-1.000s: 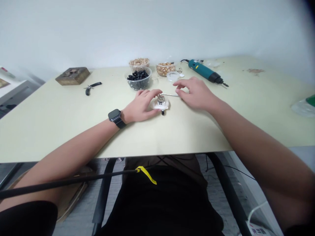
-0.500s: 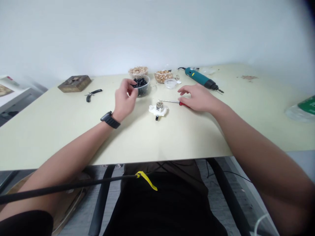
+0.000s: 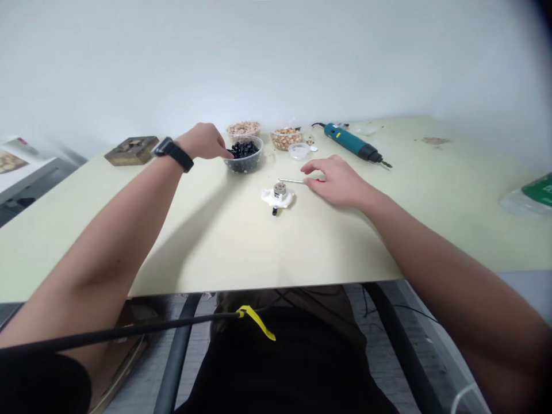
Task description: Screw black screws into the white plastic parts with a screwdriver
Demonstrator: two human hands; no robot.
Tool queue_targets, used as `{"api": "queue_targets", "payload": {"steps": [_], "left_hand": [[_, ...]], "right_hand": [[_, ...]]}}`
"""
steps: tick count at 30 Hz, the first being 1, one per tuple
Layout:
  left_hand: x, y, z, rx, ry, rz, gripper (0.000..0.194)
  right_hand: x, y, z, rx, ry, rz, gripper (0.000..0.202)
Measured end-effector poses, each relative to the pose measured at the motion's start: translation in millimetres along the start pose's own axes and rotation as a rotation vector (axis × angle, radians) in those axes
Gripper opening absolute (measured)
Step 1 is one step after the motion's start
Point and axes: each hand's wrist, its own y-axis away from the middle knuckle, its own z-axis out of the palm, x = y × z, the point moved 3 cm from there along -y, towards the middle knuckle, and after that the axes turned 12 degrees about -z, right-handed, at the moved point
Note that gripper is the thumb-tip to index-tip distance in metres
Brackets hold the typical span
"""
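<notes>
My left hand [image 3: 206,142] reaches to the left side of a clear plastic bowl of small black pieces [image 3: 244,150]. Its fingers are closed together at the rim, and whatever lies between the fingertips is hidden. My right hand [image 3: 334,181] rests over the handle of a screwdriver [image 3: 292,181], with thumb and forefinger apart; the palm covers most of the red handle. Between the hands a white plastic part with a round metal motor [image 3: 279,190] on top lies on the table, a short black piece [image 3: 275,211] sticking out towards me.
Two bowls of light brown pieces [image 3: 244,128] [image 3: 286,138] stand at the back beside a small clear cup [image 3: 299,150]. A teal power tool [image 3: 351,140] lies behind my right hand. A block [image 3: 131,150] sits at left; a green-labelled bottle [image 3: 528,195] at right.
My left hand has moved from above the bowl of black pieces to its left rim, and its fingers have drawn together. My right hand has slid slightly left over the screwdriver, which stays put.
</notes>
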Motion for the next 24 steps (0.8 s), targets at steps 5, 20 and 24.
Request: {"api": "queue_targets", "payload": {"steps": [5, 20, 24], "left_hand": [[31, -11, -8.3, -0.185, -0.322, -0.075, 0.034], [49, -5, -19.2, -0.249, -0.38, -0.096, 0.025], [38, 11, -18.7, -0.003, 0.159, 0.055, 0.026]], "right_hand": [[1, 0, 0, 0.001, 0.004, -0.003, 0.039], [-1, 0, -1, 0.005, -0.03, -0.015, 0.039], [0, 1, 0, -0.009, -0.02, -0.024, 0.041]]}}
